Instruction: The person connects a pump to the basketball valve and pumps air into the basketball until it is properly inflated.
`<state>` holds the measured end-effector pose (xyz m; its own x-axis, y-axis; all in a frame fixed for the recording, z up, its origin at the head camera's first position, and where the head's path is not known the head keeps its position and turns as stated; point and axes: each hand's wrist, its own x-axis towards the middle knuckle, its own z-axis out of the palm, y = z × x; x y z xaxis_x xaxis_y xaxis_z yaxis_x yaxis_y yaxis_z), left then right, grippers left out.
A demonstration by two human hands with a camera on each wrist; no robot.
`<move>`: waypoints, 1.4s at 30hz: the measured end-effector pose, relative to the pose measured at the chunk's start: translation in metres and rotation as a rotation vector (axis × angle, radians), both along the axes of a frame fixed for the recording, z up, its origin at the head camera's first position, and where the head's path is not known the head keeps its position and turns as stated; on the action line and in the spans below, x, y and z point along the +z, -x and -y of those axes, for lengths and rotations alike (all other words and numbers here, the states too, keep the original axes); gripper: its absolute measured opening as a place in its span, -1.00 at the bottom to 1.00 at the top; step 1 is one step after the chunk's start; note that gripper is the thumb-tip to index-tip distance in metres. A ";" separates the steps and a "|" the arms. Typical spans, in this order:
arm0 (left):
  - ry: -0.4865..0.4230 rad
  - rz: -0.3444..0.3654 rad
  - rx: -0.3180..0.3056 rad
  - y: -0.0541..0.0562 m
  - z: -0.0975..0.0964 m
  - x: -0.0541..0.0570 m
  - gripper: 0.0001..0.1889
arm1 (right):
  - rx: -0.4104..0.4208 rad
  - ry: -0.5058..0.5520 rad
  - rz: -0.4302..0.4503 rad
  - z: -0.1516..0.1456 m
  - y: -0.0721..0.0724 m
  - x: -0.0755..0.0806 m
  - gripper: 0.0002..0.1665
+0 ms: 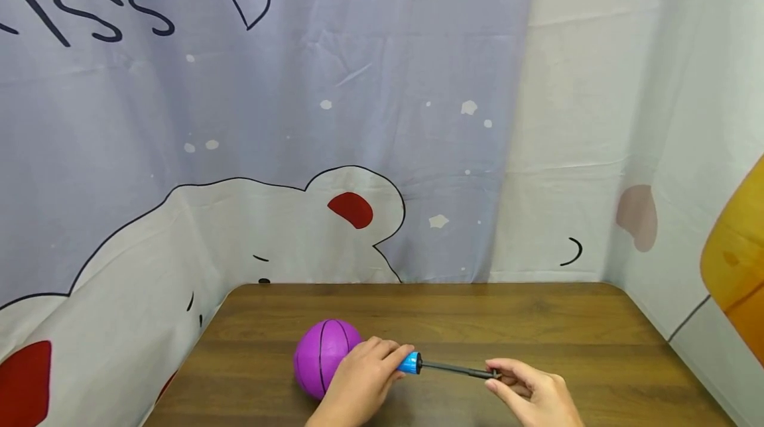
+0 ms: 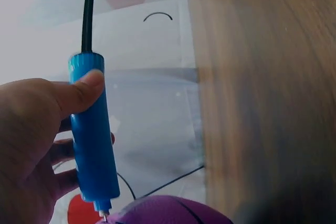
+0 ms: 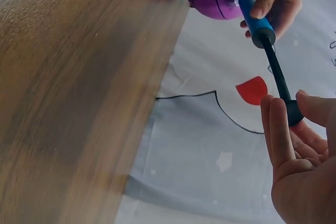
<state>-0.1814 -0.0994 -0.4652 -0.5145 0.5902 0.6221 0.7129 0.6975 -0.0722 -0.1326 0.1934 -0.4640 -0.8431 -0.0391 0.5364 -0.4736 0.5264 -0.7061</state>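
A purple ball (image 1: 322, 355) with black seam lines sits on the wooden table. My left hand (image 1: 362, 374) grips the blue barrel of a small hand pump (image 2: 93, 135), thumb along its side. At the barrel's far end, a thin metal needle meets the ball's surface in the left wrist view. The pump's black rod (image 1: 455, 368) is drawn out to the right. My right hand (image 1: 537, 392) pinches the black knob (image 3: 294, 113) at the rod's end between thumb and fingers. Part of the ball is hidden behind my left hand in the head view.
The brown wooden table (image 1: 477, 314) has rounded back corners. A printed curtain (image 1: 382, 82) with a heart, lettering and bear shapes hangs behind it and along both sides, close to the table's edges.
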 end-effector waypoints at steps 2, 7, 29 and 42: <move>0.015 -0.008 0.002 -0.001 -0.002 0.001 -0.51 | 0.037 -0.011 -0.055 0.003 0.003 -0.003 -0.68; 0.043 -0.032 -0.007 -0.003 -0.009 0.001 -0.54 | 0.137 -0.015 -0.113 0.020 0.012 -0.008 -0.72; 0.000 0.045 -0.005 0.001 -0.005 -0.002 -0.53 | 0.102 -0.028 -0.163 0.025 0.016 -0.012 -0.67; -0.004 -0.019 0.009 0.001 -0.001 -0.002 -0.53 | 0.002 -0.011 -0.011 0.005 0.001 -0.002 -0.71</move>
